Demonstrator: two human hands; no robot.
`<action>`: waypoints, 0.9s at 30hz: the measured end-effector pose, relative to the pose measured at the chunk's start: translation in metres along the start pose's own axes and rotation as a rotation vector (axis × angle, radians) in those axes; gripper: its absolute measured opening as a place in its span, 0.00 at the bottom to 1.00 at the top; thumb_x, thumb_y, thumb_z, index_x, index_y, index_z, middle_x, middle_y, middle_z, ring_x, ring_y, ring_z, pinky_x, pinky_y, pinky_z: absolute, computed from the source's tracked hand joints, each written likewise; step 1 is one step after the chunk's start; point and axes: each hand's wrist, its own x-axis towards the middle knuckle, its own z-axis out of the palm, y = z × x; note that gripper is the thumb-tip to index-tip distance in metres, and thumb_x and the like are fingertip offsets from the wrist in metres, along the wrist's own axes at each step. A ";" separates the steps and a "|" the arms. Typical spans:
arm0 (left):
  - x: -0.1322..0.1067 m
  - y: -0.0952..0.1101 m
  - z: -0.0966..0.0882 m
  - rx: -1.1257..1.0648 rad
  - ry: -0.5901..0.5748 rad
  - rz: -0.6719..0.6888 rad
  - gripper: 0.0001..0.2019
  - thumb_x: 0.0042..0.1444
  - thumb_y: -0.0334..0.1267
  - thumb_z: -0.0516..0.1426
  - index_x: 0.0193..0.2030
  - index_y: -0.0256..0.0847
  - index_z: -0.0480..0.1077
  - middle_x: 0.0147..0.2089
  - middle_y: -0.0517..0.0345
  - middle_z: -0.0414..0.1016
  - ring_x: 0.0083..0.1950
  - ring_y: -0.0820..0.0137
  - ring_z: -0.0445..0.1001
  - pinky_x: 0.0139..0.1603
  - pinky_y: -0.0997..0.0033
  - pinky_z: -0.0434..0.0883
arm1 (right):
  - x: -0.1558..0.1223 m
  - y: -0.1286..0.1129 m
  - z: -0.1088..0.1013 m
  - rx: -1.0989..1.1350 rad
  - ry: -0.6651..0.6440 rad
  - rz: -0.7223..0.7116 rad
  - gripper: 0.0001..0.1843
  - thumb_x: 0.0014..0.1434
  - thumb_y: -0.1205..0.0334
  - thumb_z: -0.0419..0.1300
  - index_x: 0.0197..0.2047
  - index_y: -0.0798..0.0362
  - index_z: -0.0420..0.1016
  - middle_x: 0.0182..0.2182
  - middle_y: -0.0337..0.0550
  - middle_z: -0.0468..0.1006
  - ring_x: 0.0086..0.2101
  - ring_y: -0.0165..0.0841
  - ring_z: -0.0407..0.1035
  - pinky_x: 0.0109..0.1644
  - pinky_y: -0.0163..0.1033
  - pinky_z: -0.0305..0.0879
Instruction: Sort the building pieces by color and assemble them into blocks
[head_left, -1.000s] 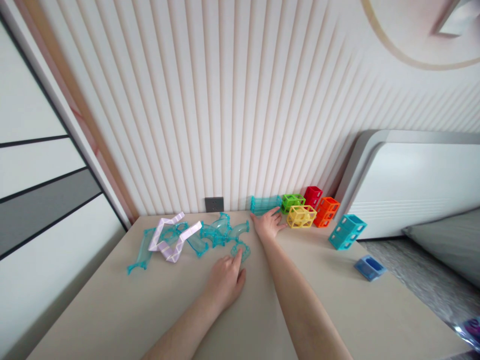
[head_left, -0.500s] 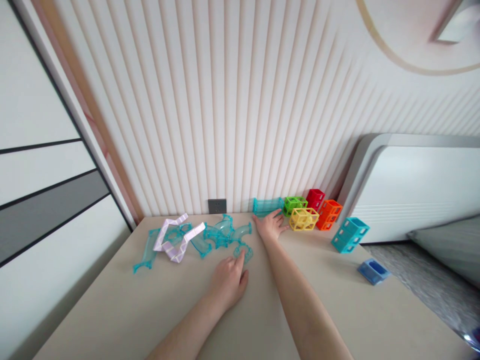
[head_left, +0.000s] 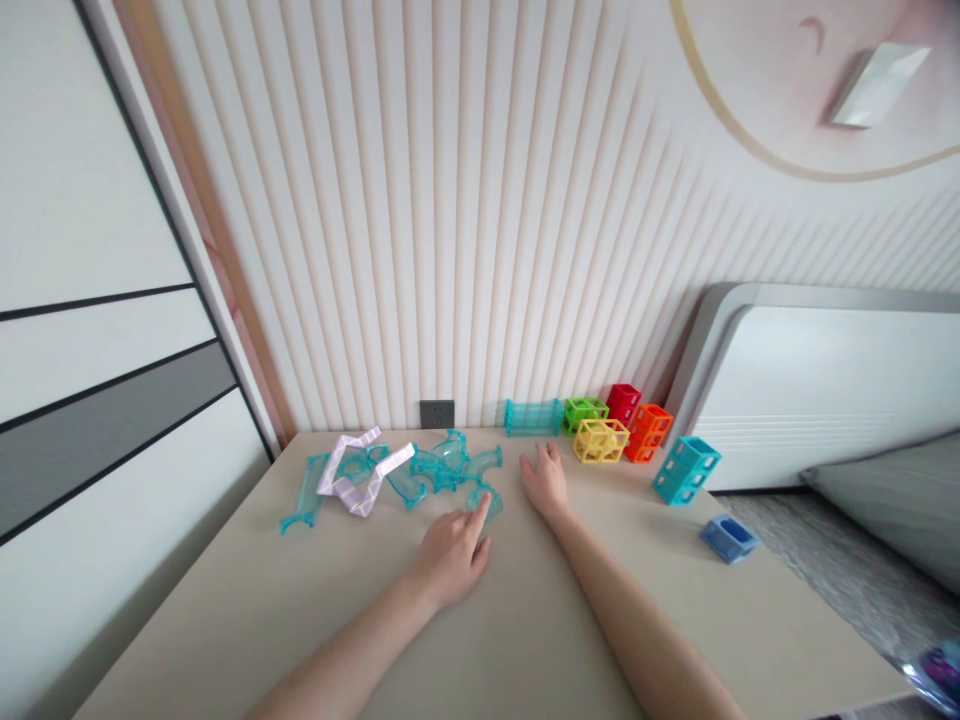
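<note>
My left hand (head_left: 452, 556) has its index finger stretched out and its thumb apart, with no object in its grasp. The fingertip is at a small clear teal ring-like piece (head_left: 493, 508) on the table and seems to touch it. My right hand (head_left: 546, 478) rests on the tabletop with its fingers apart, holding nothing. Just behind it, a clear teal straight track piece (head_left: 534, 419) lies along the wall. Several curved clear teal pieces (head_left: 448, 462) lie in a group left of my hands.
A lilac-and-white zigzag folding piece (head_left: 352, 493) lies over teal pieces at the left. On the right are green (head_left: 585, 412), yellow (head_left: 600, 441), red (head_left: 623, 403), orange (head_left: 649, 434) and teal (head_left: 686, 471) frame blocks, and a blue block (head_left: 730, 539). A socket (head_left: 437, 414) sits low on the ribbed wall.
My right hand has drawn back from the straight teal piece, a little toward me. My left index finger stays at the ring-like piece. The view has shifted slightly.
</note>
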 end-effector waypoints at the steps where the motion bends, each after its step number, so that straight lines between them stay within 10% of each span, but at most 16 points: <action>1: -0.002 -0.005 -0.002 -0.002 0.011 0.062 0.27 0.66 0.37 0.48 0.72 0.36 0.55 0.48 0.46 0.79 0.49 0.58 0.77 0.52 0.57 0.73 | -0.006 0.002 -0.004 0.022 -0.017 -0.036 0.28 0.66 0.59 0.53 0.65 0.65 0.67 0.66 0.63 0.62 0.66 0.45 0.58 0.68 0.41 0.53; 10: -0.012 -0.045 -0.013 -0.161 0.272 0.002 0.15 0.66 0.34 0.50 0.55 0.42 0.71 0.46 0.52 0.80 0.45 0.65 0.79 0.50 0.66 0.75 | -0.045 -0.010 -0.018 0.237 -0.170 -0.354 0.18 0.67 0.55 0.54 0.53 0.53 0.77 0.52 0.49 0.79 0.53 0.39 0.72 0.60 0.41 0.65; 27: -0.014 -0.043 -0.014 -0.186 0.304 0.025 0.14 0.63 0.31 0.52 0.54 0.42 0.71 0.45 0.53 0.80 0.45 0.63 0.78 0.50 0.61 0.75 | -0.075 -0.027 -0.019 0.329 -0.333 -0.686 0.24 0.58 0.67 0.62 0.58 0.48 0.73 0.55 0.48 0.75 0.55 0.42 0.71 0.62 0.48 0.67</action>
